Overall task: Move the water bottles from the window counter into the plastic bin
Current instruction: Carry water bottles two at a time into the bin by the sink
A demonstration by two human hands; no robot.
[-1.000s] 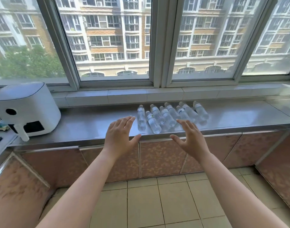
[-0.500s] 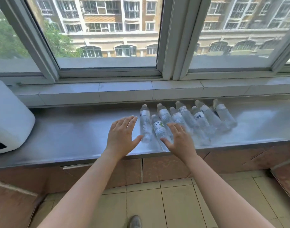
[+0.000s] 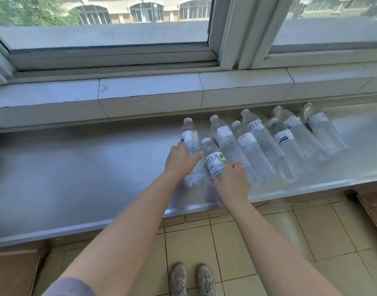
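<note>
Eight water bottles counted on the steel counter, all lying on their sides, caps toward the window, packed side by side right of centre. Clear plastic, white caps, white labels; some labels with green print.

Head view, looking down. Left hand laid over the leftmost bottle, fingers curled around its lower body, thumb on the near-right side; wrapped on it but bottle not lifted, base seen flat on the steel below the wrist. Right hand on the second bottle, the nearer one with the green-leaf label; thumb along its left side, fingers over its right, palm covering the lower half. Closed around it, though whether gripped tight or just resting hard to say from above. Both bottles touching each other and the next in the row.

Six remaining bottles fanned out to the right, slightly tilted, bases near the counter's front edge.

Tiled sill behind the counter, window frame above it. Beige floor tiles below, pair of grey shoes at the bottom edge.
</note>
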